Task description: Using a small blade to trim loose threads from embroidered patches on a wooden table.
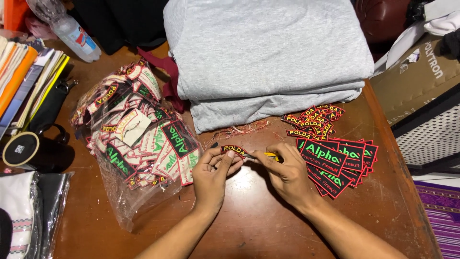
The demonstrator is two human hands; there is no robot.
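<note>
We hold the small curved patch firmly in our left hand above the bench middle, while our right hand, closed on a yellow-handled tool, should work carefully along its edge.

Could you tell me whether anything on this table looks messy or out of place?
Loose red thread scraps lie strewn on the wooden table below the folded grey fabric, and the small curved patches sit in an untidy heap.
</note>
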